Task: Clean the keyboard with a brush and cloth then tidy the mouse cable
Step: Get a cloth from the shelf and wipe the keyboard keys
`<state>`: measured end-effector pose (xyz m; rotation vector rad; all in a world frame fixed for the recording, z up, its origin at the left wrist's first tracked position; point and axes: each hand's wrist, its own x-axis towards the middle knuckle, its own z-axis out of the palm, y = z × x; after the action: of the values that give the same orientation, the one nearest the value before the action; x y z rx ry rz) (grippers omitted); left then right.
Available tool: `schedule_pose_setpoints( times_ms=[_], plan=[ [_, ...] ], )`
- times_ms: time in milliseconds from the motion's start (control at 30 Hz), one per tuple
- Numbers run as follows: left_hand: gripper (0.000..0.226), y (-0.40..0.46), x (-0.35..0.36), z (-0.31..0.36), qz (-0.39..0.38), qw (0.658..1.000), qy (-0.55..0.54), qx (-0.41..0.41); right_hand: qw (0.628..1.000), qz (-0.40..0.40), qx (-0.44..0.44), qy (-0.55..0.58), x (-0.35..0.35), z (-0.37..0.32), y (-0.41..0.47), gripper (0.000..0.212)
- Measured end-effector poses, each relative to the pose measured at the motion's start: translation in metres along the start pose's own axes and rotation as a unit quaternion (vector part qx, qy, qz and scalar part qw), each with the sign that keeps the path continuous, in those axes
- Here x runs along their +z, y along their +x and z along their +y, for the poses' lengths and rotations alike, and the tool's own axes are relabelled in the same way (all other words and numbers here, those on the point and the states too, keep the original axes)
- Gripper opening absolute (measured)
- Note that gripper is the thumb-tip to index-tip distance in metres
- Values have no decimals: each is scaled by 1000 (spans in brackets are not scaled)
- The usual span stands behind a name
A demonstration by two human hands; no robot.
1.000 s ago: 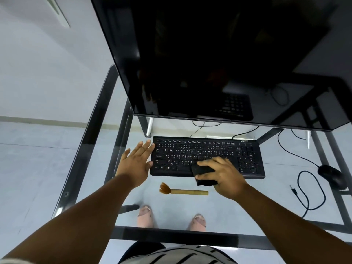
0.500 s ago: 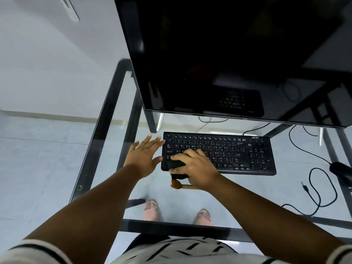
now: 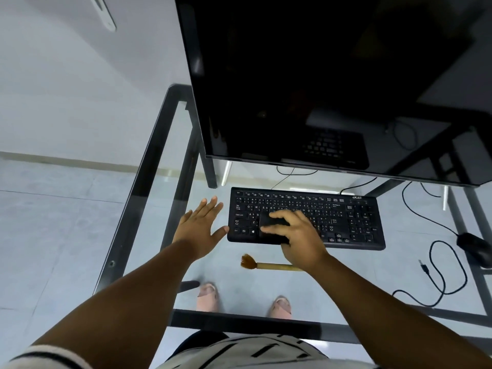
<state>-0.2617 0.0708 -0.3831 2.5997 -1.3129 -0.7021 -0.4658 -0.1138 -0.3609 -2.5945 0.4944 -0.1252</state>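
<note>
The keyboard (image 3: 306, 218) is seen to be black, its keys marked with small white legends. A black cloth (image 3: 271, 222) is laid upon it, almost merged with the keys in tone. The brush (image 3: 269, 265) is shown with reddish-brown bristles and a pale tan handle. The mouse (image 3: 475, 247) and its cable (image 3: 436, 270) are black. The monitor (image 3: 332, 83) is presented as a glossy black panel. The surface (image 3: 165, 161) is made of clear glass edged by a dark grey, nearly black frame. Pale grey tiles are seen on the floor (image 3: 53, 222) below. Pink slippers (image 3: 209, 296) are visible through the glass. A white garment (image 3: 239, 352) patterned with black stripes is worn.
</note>
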Motion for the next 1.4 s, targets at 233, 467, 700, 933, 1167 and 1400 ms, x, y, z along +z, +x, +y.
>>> schedule_pose_setpoints(
  times_ms=[233,467,700,933,1167,1400],
  plan=[
    [75,-1,0,-4,-13,1000,2,7,997,-66,-7,-26,13,-33,50,73],
    [86,0,-5,-14,-33,999,12,33,992,-114,-50,-4,3,-16,52,63],
    [109,-4,-3,-10,-38,999,16,35,999,-32,11,-30,17,-46,96,62],
    [102,-4,-1,-12,-28,998,33,38,996,-71,-4,-46,5,-41,106,65],
    [108,-8,-2,-21,-29,998,27,47,992,-112,-50,-44,10,-48,82,63],
    [109,-14,0,-24,-19,999,23,30,984,-155,-78,-46,12,-50,56,61]
  ],
)
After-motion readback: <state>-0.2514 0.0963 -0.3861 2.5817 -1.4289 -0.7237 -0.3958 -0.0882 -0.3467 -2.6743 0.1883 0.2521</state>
